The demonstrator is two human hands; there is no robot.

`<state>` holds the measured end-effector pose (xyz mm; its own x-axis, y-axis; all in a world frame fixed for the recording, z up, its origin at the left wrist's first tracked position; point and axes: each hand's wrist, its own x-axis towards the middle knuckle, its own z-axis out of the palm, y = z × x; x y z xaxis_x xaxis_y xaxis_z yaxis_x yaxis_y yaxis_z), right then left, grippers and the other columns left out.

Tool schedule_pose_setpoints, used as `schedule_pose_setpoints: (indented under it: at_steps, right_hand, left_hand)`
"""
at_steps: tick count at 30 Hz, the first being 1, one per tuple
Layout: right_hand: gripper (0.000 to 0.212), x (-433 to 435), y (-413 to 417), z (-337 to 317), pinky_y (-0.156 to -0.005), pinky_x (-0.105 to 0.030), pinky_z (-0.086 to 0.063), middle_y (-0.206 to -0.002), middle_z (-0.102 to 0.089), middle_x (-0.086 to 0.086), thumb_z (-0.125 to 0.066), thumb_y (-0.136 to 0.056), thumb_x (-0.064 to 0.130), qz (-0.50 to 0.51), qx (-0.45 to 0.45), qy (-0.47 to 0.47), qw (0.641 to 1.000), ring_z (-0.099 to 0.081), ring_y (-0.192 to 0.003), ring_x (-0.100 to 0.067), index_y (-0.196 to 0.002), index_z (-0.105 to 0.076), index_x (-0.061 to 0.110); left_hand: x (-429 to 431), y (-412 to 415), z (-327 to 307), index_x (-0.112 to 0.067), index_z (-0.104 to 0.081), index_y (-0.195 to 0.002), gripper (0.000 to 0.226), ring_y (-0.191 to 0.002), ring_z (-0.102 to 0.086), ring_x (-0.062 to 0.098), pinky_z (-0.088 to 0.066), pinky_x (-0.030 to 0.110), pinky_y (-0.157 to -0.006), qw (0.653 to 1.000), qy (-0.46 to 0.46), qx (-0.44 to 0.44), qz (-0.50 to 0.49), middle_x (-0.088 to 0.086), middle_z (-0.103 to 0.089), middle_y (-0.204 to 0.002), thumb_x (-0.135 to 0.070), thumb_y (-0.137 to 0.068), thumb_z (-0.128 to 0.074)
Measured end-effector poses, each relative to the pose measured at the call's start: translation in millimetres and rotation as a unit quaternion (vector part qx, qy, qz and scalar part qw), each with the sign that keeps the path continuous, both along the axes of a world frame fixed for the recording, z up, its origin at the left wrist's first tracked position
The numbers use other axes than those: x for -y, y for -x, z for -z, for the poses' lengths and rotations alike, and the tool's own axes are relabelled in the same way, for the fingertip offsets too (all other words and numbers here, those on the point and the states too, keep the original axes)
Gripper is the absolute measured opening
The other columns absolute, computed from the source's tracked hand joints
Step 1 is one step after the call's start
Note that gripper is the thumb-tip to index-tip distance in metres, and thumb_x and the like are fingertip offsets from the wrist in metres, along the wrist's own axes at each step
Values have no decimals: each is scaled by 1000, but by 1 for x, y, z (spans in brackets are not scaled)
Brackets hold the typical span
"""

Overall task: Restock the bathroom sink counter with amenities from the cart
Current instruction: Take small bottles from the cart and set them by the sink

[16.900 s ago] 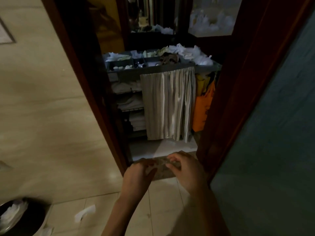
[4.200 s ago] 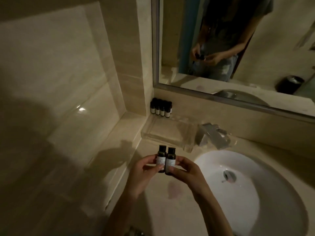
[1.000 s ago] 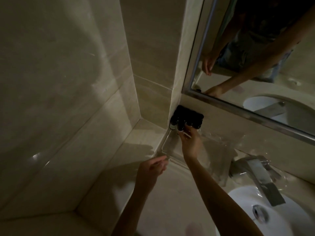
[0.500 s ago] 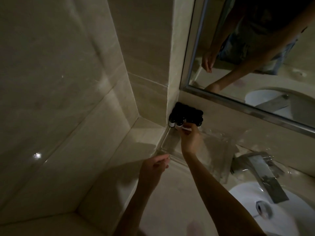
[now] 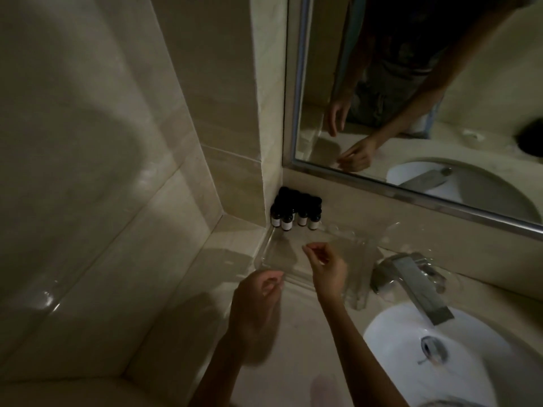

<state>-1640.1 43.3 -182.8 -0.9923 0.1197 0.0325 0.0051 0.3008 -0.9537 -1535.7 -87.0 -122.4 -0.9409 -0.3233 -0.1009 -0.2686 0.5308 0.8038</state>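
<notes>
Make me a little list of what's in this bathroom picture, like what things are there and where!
amenities: small dark bottles with white labels, upright, clustered in the wall corner under the mirror
holder: clear tray on the counter, bottles at its far end
left: left hand loosely curled, empty, by the tray's near rim
right: right hand loosely curled, empty, over the tray, apart from the bottles
basin: white sink at right, metal faucet over it

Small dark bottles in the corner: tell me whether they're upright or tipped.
Upright: the small dark bottles stand caps up, white labels low on their fronts, packed side by side.
</notes>
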Motion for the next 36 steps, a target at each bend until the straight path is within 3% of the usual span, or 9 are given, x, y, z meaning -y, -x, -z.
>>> schedule_pose_setpoints:
  at_steps: [5, 8, 11, 17, 25, 28, 32, 36]
  right_hand:
    - [6, -28, -48, -29, -73, -25, -54, -80, -71, 10, -75, -81, 19, -66, 20, 25, 997, -66, -75, -4, -79, -70, 21]
    - [4, -48, -80, -39, -71, -20, -52, -81, -71, 8, -74, -82, 16, -109, 19, 21, 994, -66, -76, -5, -81, -71, 17]
    - [5, -68, -113, -48, -69, -20, -53, -81, -71, 11, -74, -82, 14, -110, 14, 24, 994, -66, -75, -5, -80, -70, 17]
    - [7, -83, -162, -51, -68, -15, -51, -84, -72, 13, -75, -82, 16, -156, 27, 13, 987, -67, -75, -4, -81, -69, 19]
    - [7, -56, -207, -51, -70, -20, -53, -90, -71, 16, -74, -83, 22, -290, 31, -28, 956, -67, -77, -4, -80, -69, 24]
    - [9, -34, -226, -52, -71, -22, -53, -90, -72, 14, -75, -82, 23, -374, 6, -63, 925, -67, -78, -3, -81, -68, 28]
    - [12, 2, -270, -50, -72, -24, -54, -87, -70, 15, -76, -81, 25, -491, -36, -124, 861, -65, -77, 1, -84, -68, 33]
    - [10, 29, -341, -43, -79, -17, -46, -91, -66, 20, -71, -85, 32, -611, -109, -239, 747, -61, -84, 1, -95, -70, 35]
  left_hand:
    - [-12, -29, -21, -16, -69, -110, 23, -92, -63, -2, -51, 13, -83, 995, 35, -91, 39, -13, -68, -102, -17, -88, -68]
    - [-17, -51, -21, -22, -70, -107, 23, -88, -61, -6, -50, 14, -82, 997, 22, -75, 11, -25, -62, -95, -15, -85, -70]
    - [-27, -76, -9, -23, -70, -106, 22, -89, -65, 5, -54, 27, -81, 998, 46, -51, 4, -15, -68, -99, -19, -84, -71]
    - [-50, -125, -2, -28, -68, -111, 25, -93, -63, 0, -52, 23, -84, 997, 69, -25, 5, -18, -67, -106, -27, -87, -68]
    - [-36, -194, -7, -20, -72, -107, 31, -91, -66, 13, -51, 24, -79, 993, 75, -12, -91, -5, -72, -102, -38, -85, -60]
    - [-24, -227, -4, -22, -71, -106, 23, -89, -66, 12, -49, 22, -76, 986, 69, -7, -151, -6, -71, -100, -34, -87, -68]
    - [-21, -296, 0, -18, -70, -106, 27, -94, -65, 16, -48, 25, -80, 968, 70, 4, -243, -3, -68, -104, -37, -88, -63]
    - [-36, -404, 5, -22, -63, -122, 33, -108, -58, 13, -38, 22, -91, 944, 104, 52, -310, -6, -61, -119, -35, -95, -50]
